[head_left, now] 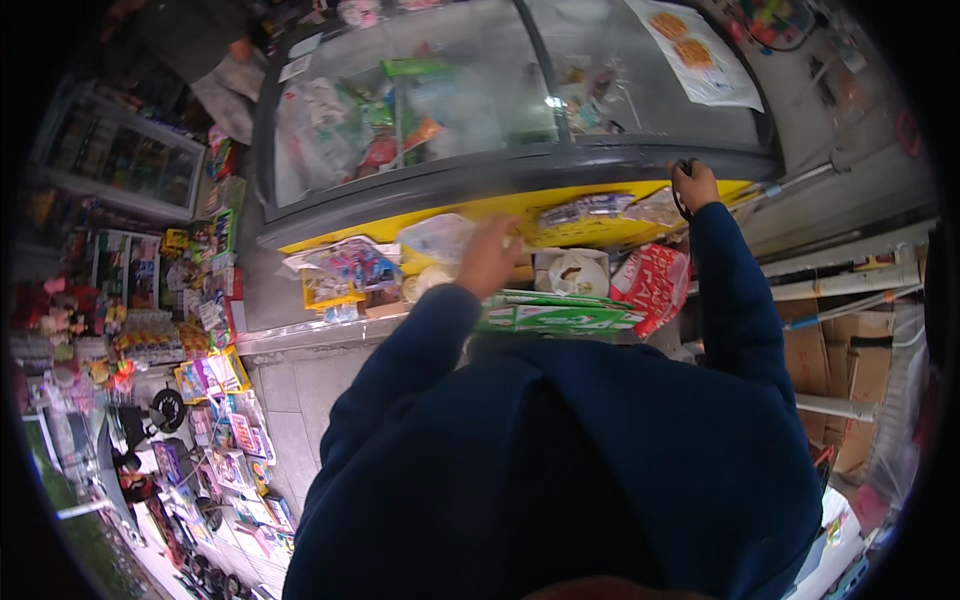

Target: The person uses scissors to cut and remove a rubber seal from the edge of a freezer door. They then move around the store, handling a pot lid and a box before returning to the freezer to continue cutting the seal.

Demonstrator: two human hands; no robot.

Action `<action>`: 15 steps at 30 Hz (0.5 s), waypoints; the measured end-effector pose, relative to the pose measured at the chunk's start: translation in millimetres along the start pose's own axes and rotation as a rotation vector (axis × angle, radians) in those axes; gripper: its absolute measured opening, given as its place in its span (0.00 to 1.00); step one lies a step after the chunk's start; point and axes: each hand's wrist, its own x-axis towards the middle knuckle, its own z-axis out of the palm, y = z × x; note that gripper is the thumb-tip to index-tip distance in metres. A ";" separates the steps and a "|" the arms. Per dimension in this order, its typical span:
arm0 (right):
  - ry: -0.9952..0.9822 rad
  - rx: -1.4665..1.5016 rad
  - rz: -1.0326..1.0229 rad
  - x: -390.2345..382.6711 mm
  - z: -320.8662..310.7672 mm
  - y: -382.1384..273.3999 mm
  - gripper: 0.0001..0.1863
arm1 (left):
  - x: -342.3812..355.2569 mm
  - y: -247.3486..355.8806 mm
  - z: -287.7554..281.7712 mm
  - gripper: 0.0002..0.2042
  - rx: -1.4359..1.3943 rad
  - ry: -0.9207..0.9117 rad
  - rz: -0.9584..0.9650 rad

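My left hand point(490, 252) is over the row of goods along the yellow front of a glass-topped chest freezer point(520, 170). Motion smears its fingers, so their grip is unclear. Just left of it lies a clear plastic bag point(436, 237). Under the wrist is a pale round item. My right hand point(697, 187) is closed round a thin black cord point(684, 205) by the freezer's dark front rim; part of the cord hangs below the fingers. Packets in shiny wrap point(586, 208) lie between my two hands.
Near my body lie a green carton point(560, 313), a red printed bag point(652, 288), and a white roll point(572, 273) in a box. A yellow tray point(333, 288) of colourful packets is at the left. Long poles point(850, 285) and cardboard stand at the right. A person point(205, 60) is beyond the freezer.
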 end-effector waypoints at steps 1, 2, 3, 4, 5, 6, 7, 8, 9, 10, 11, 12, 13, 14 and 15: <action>0.032 -0.080 -0.018 2.0 -2.9 4.4 0.22 | 10.5 0.6 3.0 0.18 0.083 0.004 0.002; 0.030 -0.148 -0.025 5.2 -8.5 8.2 0.21 | 22.0 0.9 5.1 0.19 0.091 0.011 0.048; 0.049 -0.204 -0.047 9.3 -10.5 11.2 0.20 | 32.0 1.4 8.6 0.20 0.081 0.039 0.068; 0.032 -0.261 -0.045 13.4 -14.7 13.3 0.18 | 42.6 2.8 11.6 0.21 0.147 0.050 0.097; 0.034 -0.282 -0.042 18.2 -16.2 14.2 0.18 | 54.5 3.5 15.1 0.22 0.211 0.075 0.128; 0.028 -0.296 -0.052 22.6 -18.2 14.2 0.17 | 64.8 4.8 19.1 0.22 0.239 0.082 0.158; 0.000 -0.311 -0.048 26.0 -18.9 13.9 0.17 | 74.3 5.9 22.4 0.23 0.269 0.084 0.168; 0.015 -0.355 -0.046 29.6 -18.3 11.9 0.16 | 81.8 6.9 25.0 0.23 0.297 0.093 0.180; 0.001 -0.324 -0.061 31.4 -17.8 10.7 0.16 | 87.8 8.2 27.9 0.24 0.324 0.095 0.176; -0.009 -0.296 -0.064 33.6 -15.5 8.8 0.16 | 92.7 9.5 30.8 0.24 0.349 0.104 0.174; 0.009 -0.258 -0.073 34.3 -13.5 8.1 0.16 | 95.7 11.0 33.9 0.25 0.374 0.119 0.177; -0.002 -0.193 -0.075 36.0 -10.8 8.0 0.17 | 98.4 12.4 36.9 0.25 0.398 0.099 0.178; -0.046 -0.133 -0.043 36.5 -8.0 9.5 0.18 | 101.2 13.6 40.4 0.25 0.420 0.089 0.186; -0.067 -0.064 -0.026 39.0 -6.0 12.0 0.19 | 103.7 14.8 43.9 0.25 0.455 0.074 0.166; -0.118 0.035 -0.054 40.4 -3.0 15.6 0.20 | 107.2 15.8 47.9 0.25 0.461 0.085 0.214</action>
